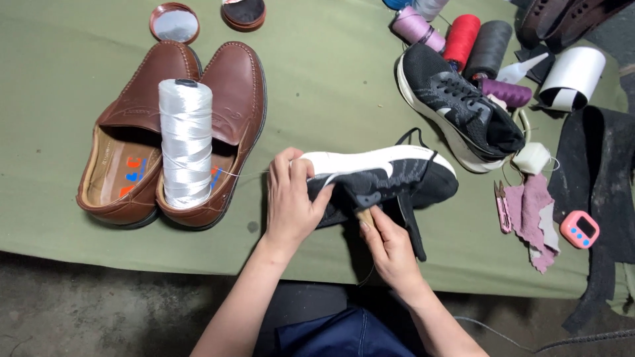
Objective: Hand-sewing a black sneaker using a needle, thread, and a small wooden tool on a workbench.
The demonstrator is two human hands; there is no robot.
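A black sneaker (383,182) lies sideways, toe pointing right; left hand (291,198) fingers grip its heel, right hand (390,248) fingers pinch a wooden-handled tool (364,217).

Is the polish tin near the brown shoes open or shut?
Open. The lid lies apart on the green cloth, its shiny inside facing up, beside the tin's base with dark polish showing.
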